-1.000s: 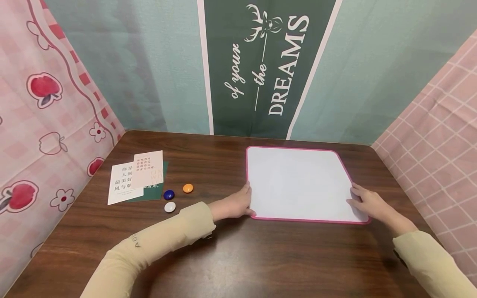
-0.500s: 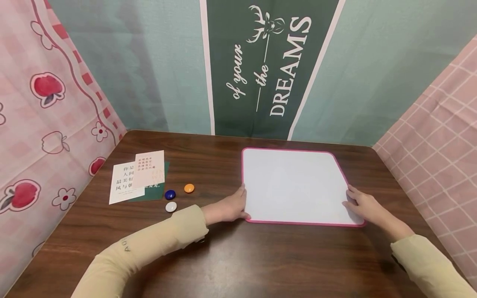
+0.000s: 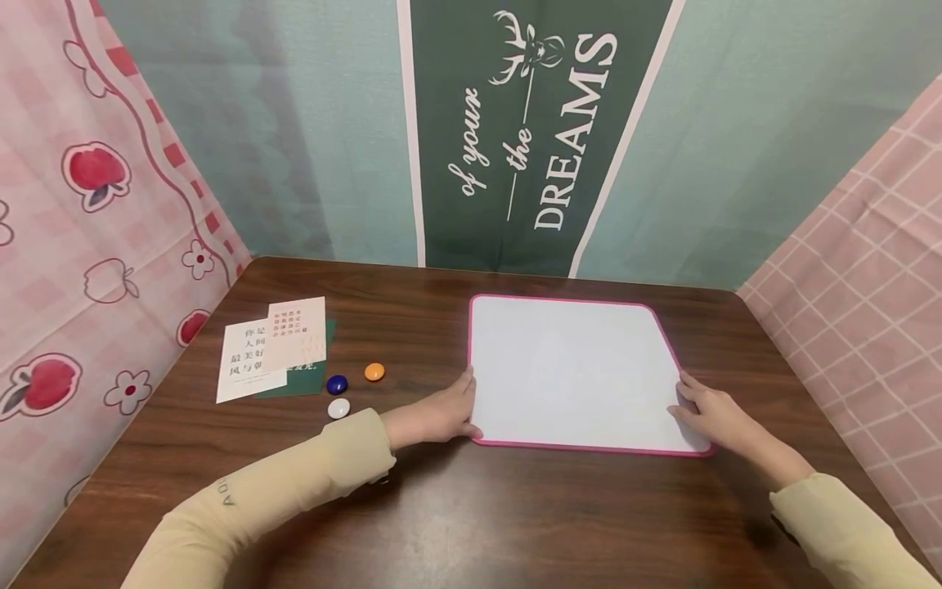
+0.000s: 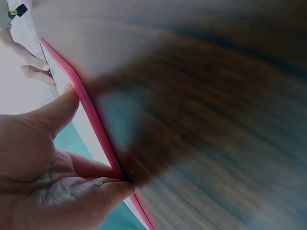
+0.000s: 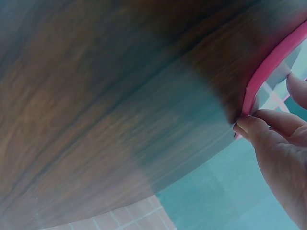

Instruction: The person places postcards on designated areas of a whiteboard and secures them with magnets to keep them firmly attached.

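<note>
- Pinches whiteboard point(image 3: 574, 372) with left hand point(image 3: 439, 415) and right hand point(image 3: 715, 413) at opposite edges, likely for balance.
- Shows blue disc point(image 3: 337, 384) beside green card point(image 3: 305, 383), seemingly set aside.

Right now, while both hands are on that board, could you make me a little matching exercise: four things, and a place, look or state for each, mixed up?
1. whiteboard
2. orange disc
3. paper cards
4. left hand

A. touching the whiteboard's left edge
B. overlapping one another
C. framed in pink
D. small and round, right of the blue disc

Pairs: 1-C, 2-D, 3-B, 4-A
</note>
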A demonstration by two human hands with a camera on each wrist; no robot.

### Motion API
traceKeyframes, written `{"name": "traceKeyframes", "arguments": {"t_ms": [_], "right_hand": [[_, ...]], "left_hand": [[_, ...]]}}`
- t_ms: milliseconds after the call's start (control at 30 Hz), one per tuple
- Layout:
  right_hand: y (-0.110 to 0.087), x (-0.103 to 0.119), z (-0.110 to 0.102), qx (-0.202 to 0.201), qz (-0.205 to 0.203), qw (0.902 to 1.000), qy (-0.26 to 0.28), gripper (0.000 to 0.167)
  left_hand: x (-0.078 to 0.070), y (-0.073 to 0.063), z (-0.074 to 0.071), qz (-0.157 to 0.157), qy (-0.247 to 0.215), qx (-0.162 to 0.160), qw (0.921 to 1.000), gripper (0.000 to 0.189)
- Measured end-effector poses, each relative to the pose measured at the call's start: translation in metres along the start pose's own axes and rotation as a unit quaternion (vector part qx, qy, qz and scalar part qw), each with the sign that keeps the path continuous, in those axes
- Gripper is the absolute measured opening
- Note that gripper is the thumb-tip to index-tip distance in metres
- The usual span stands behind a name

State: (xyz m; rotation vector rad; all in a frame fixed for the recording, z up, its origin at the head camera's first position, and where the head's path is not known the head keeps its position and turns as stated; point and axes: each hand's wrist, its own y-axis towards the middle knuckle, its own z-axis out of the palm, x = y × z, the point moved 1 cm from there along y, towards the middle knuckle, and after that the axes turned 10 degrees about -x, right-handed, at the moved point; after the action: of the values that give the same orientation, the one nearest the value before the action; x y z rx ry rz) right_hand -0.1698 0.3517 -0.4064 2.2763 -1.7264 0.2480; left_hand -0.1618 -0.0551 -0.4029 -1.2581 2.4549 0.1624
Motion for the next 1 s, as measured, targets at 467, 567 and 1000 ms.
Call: {"name": "traceKeyframes", "arguments": {"t_ms": [467,567,1000], "right_hand": [[-0.007,0.017,0.004,-0.009,-0.016,0.9998,0.005,0.055],[-0.009,0.020,0.004,-0.008,-0.018,0.9998,0.007,0.055],[-0.015,0.035,0.007,-0.018,-0.045,0.9988,0.009,0.054]], "left_hand": [[0.009,-0.018,-0.004,0.002,-0.017,0.006,0.9998,0.080],[0.011,-0.022,-0.005,0.001,-0.021,0.006,0.9998,0.080],[0.018,-0.040,-0.007,-0.003,-0.028,0.004,0.9996,0.079]]}}
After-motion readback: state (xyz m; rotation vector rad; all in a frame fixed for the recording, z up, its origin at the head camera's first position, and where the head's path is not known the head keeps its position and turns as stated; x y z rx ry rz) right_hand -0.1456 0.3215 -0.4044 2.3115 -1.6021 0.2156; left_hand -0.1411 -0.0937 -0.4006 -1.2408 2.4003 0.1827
